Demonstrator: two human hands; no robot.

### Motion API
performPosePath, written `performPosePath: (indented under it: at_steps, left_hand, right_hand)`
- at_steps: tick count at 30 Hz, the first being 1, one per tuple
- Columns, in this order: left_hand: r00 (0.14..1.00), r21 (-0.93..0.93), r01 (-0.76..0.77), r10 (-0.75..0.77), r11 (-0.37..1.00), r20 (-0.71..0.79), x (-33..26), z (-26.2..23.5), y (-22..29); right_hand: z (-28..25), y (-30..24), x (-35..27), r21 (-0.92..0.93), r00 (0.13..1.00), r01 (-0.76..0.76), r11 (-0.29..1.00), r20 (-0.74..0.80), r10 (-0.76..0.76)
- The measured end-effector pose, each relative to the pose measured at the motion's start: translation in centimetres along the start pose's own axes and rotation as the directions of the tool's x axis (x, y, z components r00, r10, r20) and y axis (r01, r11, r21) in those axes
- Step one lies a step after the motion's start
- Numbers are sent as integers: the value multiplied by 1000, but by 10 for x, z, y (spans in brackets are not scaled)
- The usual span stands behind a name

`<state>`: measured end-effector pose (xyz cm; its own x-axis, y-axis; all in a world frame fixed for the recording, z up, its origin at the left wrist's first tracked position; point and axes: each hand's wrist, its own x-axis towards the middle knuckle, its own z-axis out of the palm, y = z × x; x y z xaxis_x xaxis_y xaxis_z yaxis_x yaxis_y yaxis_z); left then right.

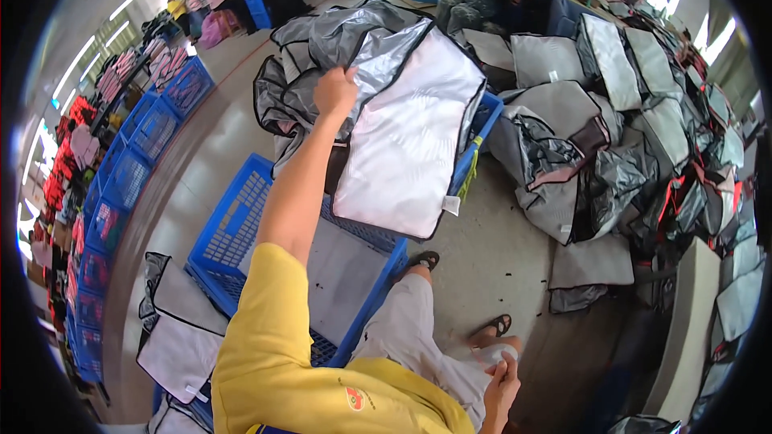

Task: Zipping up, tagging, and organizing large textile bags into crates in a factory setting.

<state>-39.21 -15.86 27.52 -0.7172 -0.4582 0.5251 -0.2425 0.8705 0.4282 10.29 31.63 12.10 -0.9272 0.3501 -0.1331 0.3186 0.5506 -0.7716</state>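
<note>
My left hand (pixel 336 92), arm stretched forward, is closed on the silver fabric of a sewn bag piece. This silver bag piece (pixel 410 128) has a flat pale panel, black edge binding and a small white tag at its lower corner. It lies on top of a heap of similar silver pieces (pixel 285 96) over a blue crate (pixel 485 116). Low by my leg, my right hand (pixel 500 390) is closed with its fingers curled; whether anything is inside them is hidden.
A blue plastic crate (pixel 233 217) with a pale sheet at its bottom stands before me. More silver pieces (pixel 181 345) lie at the left. On the right is a large pile of silver bags (pixel 563 128) beside a pale board (pixel 683 329). Blue crates (pixel 125 173) line the far left.
</note>
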Motion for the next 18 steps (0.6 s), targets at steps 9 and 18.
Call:
performPosePath:
  at_steps: [9, 18]
  left_hand:
    - [793, -421, -601, 570, 679, -213, -121, -133, 61]
    - [371, -433, -599, 712, 674, 596, -424, -176, -132]
  right_hand:
    - [-17, -33, 7, 128, 998, 60, 990, 13, -63]
    - [49, -122, 92, 931, 942, -316, 185, 330, -53]
